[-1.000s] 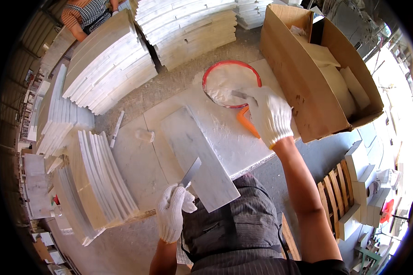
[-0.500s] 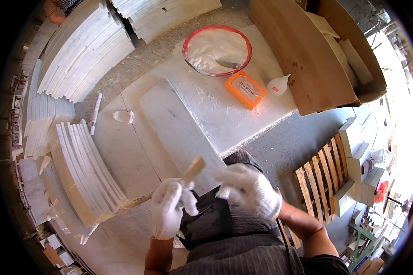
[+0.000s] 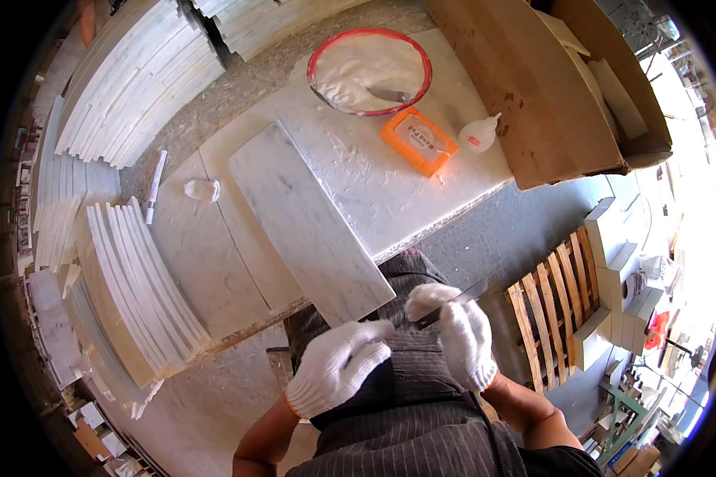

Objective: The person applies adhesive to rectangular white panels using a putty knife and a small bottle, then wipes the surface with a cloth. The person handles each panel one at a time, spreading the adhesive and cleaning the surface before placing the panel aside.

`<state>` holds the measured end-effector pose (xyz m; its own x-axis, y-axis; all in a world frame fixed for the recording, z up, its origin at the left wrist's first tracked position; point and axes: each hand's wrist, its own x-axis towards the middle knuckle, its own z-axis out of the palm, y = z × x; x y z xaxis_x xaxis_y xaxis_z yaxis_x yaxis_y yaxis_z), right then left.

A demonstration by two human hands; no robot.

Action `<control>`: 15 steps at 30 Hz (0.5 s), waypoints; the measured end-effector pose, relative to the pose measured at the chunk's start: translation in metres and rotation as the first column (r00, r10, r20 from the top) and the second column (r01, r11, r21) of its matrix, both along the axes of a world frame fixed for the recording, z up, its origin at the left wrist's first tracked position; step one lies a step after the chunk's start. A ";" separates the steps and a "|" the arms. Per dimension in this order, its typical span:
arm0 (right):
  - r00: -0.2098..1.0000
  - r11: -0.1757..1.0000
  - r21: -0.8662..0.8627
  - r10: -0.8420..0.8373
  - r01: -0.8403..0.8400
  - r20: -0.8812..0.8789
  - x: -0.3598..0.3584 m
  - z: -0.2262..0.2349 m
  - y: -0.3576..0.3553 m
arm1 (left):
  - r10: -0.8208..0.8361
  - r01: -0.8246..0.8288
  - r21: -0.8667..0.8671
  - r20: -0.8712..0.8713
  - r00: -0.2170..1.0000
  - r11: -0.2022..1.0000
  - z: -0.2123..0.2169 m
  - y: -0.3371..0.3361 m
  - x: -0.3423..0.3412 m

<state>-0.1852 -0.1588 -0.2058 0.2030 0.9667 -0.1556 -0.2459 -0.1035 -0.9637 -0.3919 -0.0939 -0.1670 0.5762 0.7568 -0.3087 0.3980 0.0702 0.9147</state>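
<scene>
My right hand [image 3: 463,338], in a white knit glove, is closed around a small putty knife whose thin metal blade [image 3: 474,290] points up and right. The gloved left hand [image 3: 340,367] holds nothing that I can see; its fingers stretch toward the right, close to the near end of a grey-veined marble slab [image 3: 310,222]. That slab lies slantwise on the work surface [image 3: 223,246], its near end jutting past the edge over my lap. Farther off, a red-rimmed bowl [image 3: 311,65] holds white paste [image 3: 350,67], with a blade stuck in it.
Beside the bowl sit an orange box [image 3: 420,141] and a white squeeze bottle [image 3: 479,133]. A marker [image 3: 157,187] and a white lump [image 3: 202,190] lie to the left. Stone strips [image 3: 139,286] stand at left, a cardboard box [image 3: 517,95] at right. A wooden pallet [image 3: 554,306] is on the floor.
The blurred tan piece at my left hand no longer shows there. My right hand has turned and now has the putty knife. The left hand has shifted right and down.
</scene>
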 end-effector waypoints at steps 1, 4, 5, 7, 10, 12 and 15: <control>0.989 0.993 -0.111 -0.053 0.038 -0.135 0.007 -0.007 -0.006 | -0.051 0.053 0.249 -0.015 0.999 0.967 -0.004 0.006 -0.002; 0.968 0.949 -0.274 -0.200 0.153 -0.154 0.015 -0.021 -0.018 | 0.023 0.029 0.680 -0.068 0.997 0.732 -0.018 0.036 -0.008; 0.968 0.929 -0.334 -0.215 0.160 -0.132 0.017 -0.024 -0.022 | 0.023 0.093 0.710 -0.152 0.988 0.698 -0.028 0.049 -0.013; 0.970 0.879 -0.448 -0.226 0.163 -0.091 0.020 -0.030 -0.024 | 0.088 0.304 0.742 -0.437 0.895 0.598 -0.042 0.067 -0.015; 0.958 0.849 -0.498 -0.266 0.180 -0.107 0.025 -0.053 -0.024 | -0.217 0.462 0.667 -0.420 0.881 0.585 -0.054 0.034 -0.008; 0.965 0.842 -0.513 -0.247 0.165 -0.094 0.029 -0.057 -0.020 | -0.541 0.560 0.446 -0.182 0.821 0.698 -0.038 0.000 -0.016; 0.963 0.865 -0.494 -0.201 0.089 -0.178 0.036 -0.074 -0.022 | -0.524 0.529 0.049 0.238 0.818 0.847 -0.012 -0.003 -0.029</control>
